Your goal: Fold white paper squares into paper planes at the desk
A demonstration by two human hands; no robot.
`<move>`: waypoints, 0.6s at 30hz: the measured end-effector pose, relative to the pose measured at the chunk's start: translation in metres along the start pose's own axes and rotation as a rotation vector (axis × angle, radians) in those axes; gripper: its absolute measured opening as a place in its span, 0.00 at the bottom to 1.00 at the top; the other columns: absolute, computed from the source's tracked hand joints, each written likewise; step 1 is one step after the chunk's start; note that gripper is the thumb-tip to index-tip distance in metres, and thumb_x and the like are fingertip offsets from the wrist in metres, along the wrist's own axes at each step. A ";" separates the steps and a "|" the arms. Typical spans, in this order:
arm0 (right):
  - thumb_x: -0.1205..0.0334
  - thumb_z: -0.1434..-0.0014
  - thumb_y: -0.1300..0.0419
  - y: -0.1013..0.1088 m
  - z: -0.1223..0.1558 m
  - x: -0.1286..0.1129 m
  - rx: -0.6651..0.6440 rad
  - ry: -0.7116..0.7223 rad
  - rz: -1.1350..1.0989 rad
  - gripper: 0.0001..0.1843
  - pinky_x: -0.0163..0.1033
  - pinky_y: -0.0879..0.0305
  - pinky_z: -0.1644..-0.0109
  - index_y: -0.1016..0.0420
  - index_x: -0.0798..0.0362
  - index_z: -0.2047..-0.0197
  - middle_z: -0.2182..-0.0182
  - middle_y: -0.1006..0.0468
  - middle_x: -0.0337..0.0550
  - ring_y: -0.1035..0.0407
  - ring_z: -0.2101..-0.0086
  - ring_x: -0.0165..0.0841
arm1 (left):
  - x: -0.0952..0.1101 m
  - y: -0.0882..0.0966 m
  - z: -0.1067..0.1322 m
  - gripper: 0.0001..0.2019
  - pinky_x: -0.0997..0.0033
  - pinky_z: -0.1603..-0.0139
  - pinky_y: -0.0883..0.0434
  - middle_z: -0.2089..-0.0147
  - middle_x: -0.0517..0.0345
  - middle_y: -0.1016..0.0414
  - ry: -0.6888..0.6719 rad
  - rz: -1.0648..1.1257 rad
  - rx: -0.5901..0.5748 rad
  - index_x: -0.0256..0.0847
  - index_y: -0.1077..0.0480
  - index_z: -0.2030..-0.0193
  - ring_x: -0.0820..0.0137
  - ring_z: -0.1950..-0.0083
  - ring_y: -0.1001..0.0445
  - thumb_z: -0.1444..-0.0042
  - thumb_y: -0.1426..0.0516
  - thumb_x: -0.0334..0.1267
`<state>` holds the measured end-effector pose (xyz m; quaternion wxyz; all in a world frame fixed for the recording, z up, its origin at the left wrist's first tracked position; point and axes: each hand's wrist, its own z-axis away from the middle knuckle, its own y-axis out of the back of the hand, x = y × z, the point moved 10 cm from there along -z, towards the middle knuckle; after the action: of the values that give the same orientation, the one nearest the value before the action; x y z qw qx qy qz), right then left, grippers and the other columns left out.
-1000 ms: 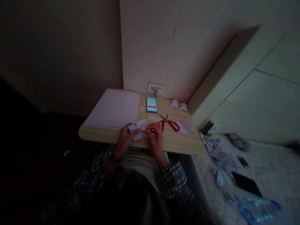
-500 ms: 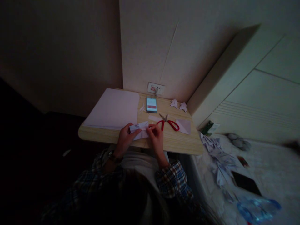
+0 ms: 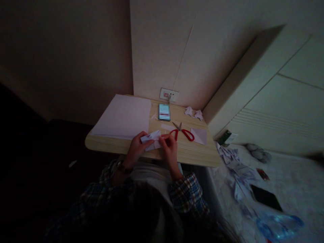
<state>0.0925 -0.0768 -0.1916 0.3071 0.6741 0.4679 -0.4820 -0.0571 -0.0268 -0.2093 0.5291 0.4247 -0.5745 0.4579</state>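
A small folded white paper [image 3: 152, 139] lies at the near edge of the light wooden table [image 3: 192, 153]. My left hand [image 3: 135, 148] grips its left side with curled fingers. My right hand [image 3: 169, 147] pinches its right side, fingertips pressed on the fold. Red-handled scissors [image 3: 184, 132] lie just right of my right hand. A stack of white sheets [image 3: 124, 116] covers the table's left half. A lit phone [image 3: 164, 112] lies near the wall.
A white paper triangle [image 3: 199, 135] and two small folded paper figures [image 3: 193, 113] sit at the table's right. A wall socket [image 3: 168, 95] is behind the phone. On the bed at right lie several folded papers [image 3: 235, 170], a dark phone [image 3: 265, 198] and a plastic bottle [image 3: 278, 225].
The folded paper's upper flap has been pressed flatter between my hands. Both hands stay on it at the table's near edge.
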 end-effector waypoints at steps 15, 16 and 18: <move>0.60 0.44 0.40 0.003 0.002 -0.008 0.044 0.058 0.063 0.07 0.36 0.36 0.62 0.32 0.52 0.70 0.71 0.28 0.38 0.33 0.67 0.31 | 0.002 -0.003 0.004 0.17 0.78 0.75 0.41 0.79 0.68 0.35 0.021 0.065 -0.020 0.39 0.36 0.77 0.76 0.76 0.37 0.63 0.33 0.44; 0.60 0.44 0.40 0.003 0.002 -0.007 0.050 0.059 0.068 0.07 0.36 0.37 0.62 0.32 0.52 0.70 0.71 0.29 0.38 0.33 0.68 0.31 | 0.004 -0.004 0.004 0.17 0.78 0.75 0.41 0.79 0.69 0.35 0.018 0.061 -0.025 0.39 0.37 0.77 0.76 0.76 0.37 0.64 0.33 0.44; 0.60 0.44 0.40 0.004 0.003 -0.007 0.057 0.058 0.083 0.07 0.36 0.37 0.63 0.32 0.52 0.70 0.72 0.29 0.37 0.34 0.69 0.30 | 0.005 -0.004 0.004 0.18 0.78 0.75 0.41 0.79 0.69 0.36 0.014 0.046 -0.031 0.39 0.37 0.78 0.76 0.76 0.38 0.64 0.33 0.44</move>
<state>0.0948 -0.0827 -0.1865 0.2939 0.7151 0.4342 -0.4622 -0.0543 -0.0319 -0.2035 0.5290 0.4000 -0.5875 0.4637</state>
